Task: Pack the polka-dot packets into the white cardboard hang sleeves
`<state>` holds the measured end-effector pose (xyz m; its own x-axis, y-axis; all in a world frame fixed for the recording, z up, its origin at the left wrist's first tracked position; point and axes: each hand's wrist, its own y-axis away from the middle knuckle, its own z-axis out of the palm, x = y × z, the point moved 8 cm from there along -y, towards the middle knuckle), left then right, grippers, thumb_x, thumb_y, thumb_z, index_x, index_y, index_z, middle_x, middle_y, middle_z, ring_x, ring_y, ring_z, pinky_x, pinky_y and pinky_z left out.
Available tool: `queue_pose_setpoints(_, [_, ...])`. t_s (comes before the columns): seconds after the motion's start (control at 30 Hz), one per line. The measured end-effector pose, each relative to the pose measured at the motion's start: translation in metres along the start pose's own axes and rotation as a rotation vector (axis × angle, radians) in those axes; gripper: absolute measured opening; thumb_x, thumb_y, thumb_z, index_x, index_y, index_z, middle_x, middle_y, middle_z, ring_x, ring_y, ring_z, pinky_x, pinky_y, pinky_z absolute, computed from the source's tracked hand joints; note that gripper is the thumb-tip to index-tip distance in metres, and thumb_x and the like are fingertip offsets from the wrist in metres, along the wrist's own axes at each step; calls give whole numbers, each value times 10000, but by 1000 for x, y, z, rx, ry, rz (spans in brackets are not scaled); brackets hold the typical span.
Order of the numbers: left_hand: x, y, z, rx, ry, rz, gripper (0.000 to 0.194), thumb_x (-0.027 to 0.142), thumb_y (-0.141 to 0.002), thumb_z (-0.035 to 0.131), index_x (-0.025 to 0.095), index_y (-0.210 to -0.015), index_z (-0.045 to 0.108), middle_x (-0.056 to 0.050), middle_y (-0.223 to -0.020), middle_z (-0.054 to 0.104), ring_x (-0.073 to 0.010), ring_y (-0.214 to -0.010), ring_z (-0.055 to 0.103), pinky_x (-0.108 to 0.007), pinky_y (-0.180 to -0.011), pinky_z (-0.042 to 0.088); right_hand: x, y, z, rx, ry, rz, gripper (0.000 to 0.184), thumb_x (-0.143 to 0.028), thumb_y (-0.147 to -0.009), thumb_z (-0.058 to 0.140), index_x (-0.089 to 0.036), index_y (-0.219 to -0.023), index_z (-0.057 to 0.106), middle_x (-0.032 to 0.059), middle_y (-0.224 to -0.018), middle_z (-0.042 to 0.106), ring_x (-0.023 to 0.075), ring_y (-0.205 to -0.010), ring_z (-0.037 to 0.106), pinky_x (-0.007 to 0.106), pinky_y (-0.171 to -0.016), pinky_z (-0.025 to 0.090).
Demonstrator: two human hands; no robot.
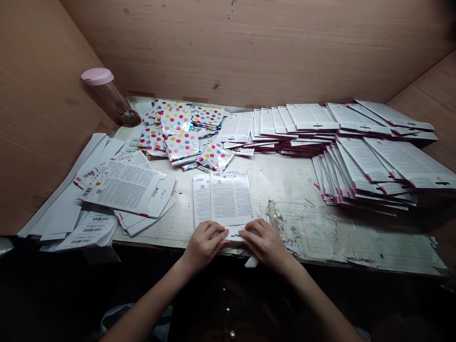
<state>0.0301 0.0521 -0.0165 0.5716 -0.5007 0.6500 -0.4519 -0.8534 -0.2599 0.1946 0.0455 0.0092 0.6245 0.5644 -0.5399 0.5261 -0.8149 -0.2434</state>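
Note:
A flat white printed cardboard packet [231, 199] lies in front of me, with a hang hole in the flap at its near end. My left hand [204, 244] has its curled fingers on the left side of that flap. On the right side, my right hand [266, 243] grips the same flap, with bent fingers close to the hang hole. The thumbs are partly hidden. A small white tab [251, 261] sticks out below my right hand; what it belongs to is unclear. Another printed panel shows along the packet's left edge.
Printed packets [124, 185] lie loosely at left over white label sheets [83, 228]. Dotted plastic-wrapped packs [181, 145] are heaped behind. Overlapping packets [309, 116] line the back, with another stack [370, 166] at right. A pink-lidded bottle [112, 97] leans at back left. Wooden walls [249, 52] enclose the worn table [285, 190].

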Motion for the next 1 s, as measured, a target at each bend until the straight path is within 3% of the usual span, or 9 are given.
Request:
queue_pose_setpoints(0.1, [-3,-5,-5,105,-56,-151,185,329,-915,542,241,-894,703,-58,-804,648,-224,-779,588,-357,-699,484,17,-14,11,150,-67,93,173,-188,-951,487,-190,-891,650,47,-818,593,183,-807,542,317,-717,496])
queue_pose_setpoints(0.23, [-8,-5,-17,249,-292,-424,352,412,-871,596,137,-1090,597,-120,-961,591,-288,-887,550,-409,-733,474,24,-10,14,318,68,182,131,-241,-928,552,-195,-924,674,94,-934,598,235,-893,543,395,-767,501])
queue_pose_setpoints(0.37, [-15,-5,-23,182,-426,-613,344,488,-799,655,159,-870,583,-90,-866,596,-294,-865,535,-402,-732,451,8,5,17,359,269,96,222,-210,-927,543,-176,-1117,652,156,-1148,605,313,-1112,524,497,-876,492])
queue_pose_setpoints(0.5, [-16,-11,-20,62,59,-657,367,518,-868,521,197,-691,529,-30,-697,573,-225,-717,544,-331,-653,423,-11,1,18,298,310,3,417,-267,-930,529,-79,-1302,519,229,-1347,519,359,-1311,415,535,-973,473])
queue_pose_setpoints(0.63, [-3,-17,-19,-13,524,-604,460,580,-905,390,191,-741,574,-37,-731,590,-211,-730,552,-310,-674,446,-39,-15,-7,393,425,-169,481,-88,-928,416,-55,-1408,423,191,-1307,589,302,-1310,444,455,-991,467])
queue_pose_setpoints(0.7, [-11,-16,-29,60,423,-605,528,622,-891,329,182,-837,615,-73,-833,606,-241,-805,560,-345,-739,463,-37,-15,-32,454,495,-208,492,-94,-928,428,-82,-1420,432,155,-1269,628,293,-1238,497,432,-975,454])
queue_pose_setpoints(0.8, [-37,-5,-54,252,-145,-715,786,743,-743,380,117,-1170,588,-190,-1154,535,-388,-1078,487,-497,-910,416,3,13,-100,624,669,-81,465,-127,-924,474,-219,-1377,523,92,-1196,672,262,-1057,546,422,-946,398])
queue_pose_setpoints(0.9, [-60,4,-53,218,-494,-849,963,776,-639,438,113,-1337,481,-211,-1197,501,-456,-1124,443,-557,-921,388,87,63,-197,774,850,295,377,-139,-901,519,-306,-1201,675,80,-1077,700,268,-993,512,480,-941,283])
queue_pose_setpoints(1.0, [-72,5,-43,128,-424,-862,810,714,-695,441,166,-1289,498,-149,-1082,594,-382,-1047,531,-472,-884,427,177,102,-283,686,854,684,308,-128,-865,526,-239,-1030,762,123,-1010,704,291,-1010,471,510,-863,219])
